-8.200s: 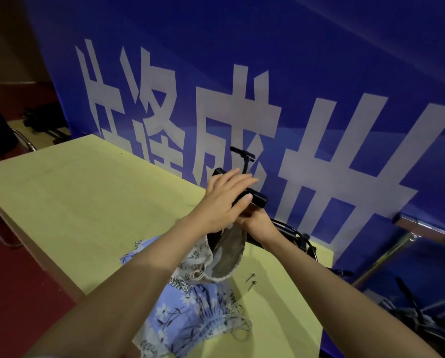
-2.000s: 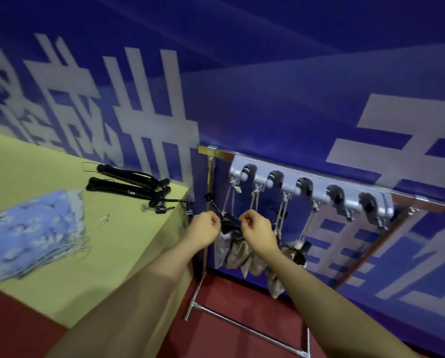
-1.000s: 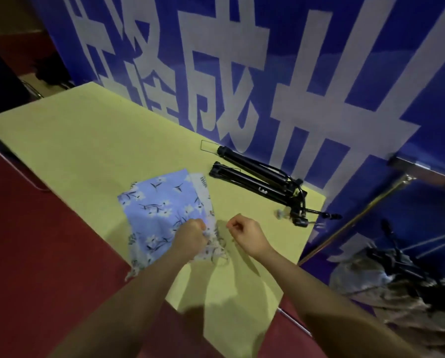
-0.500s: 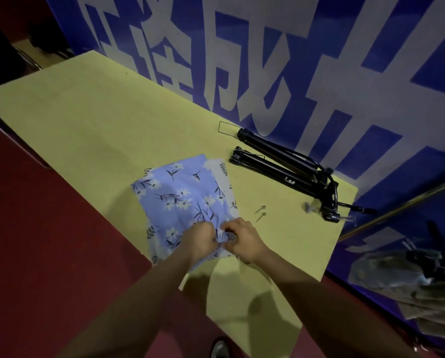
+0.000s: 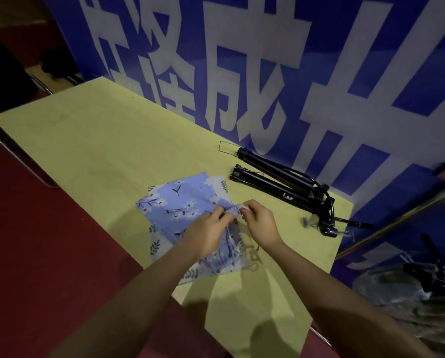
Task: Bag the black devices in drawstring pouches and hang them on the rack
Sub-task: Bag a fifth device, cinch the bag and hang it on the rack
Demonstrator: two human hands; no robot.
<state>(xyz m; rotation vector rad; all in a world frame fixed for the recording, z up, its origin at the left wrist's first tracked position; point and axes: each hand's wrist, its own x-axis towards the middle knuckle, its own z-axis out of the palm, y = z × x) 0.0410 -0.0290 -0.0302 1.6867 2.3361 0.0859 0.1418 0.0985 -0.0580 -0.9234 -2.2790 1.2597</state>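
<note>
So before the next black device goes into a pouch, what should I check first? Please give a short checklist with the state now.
1. Both hands on one pouch: ok. The left hand and right hand pinch the bunched edge of the top blue pouch.
2. Pouch mouth open: not ok, it is gathered.
3. Only one pouch lifted: cannot tell; others lie under it.
4. Devices within reach: ok. Two black devices lie on the table, apart from the pouches.
5. Free hook on the rack: cannot tell.
</note>
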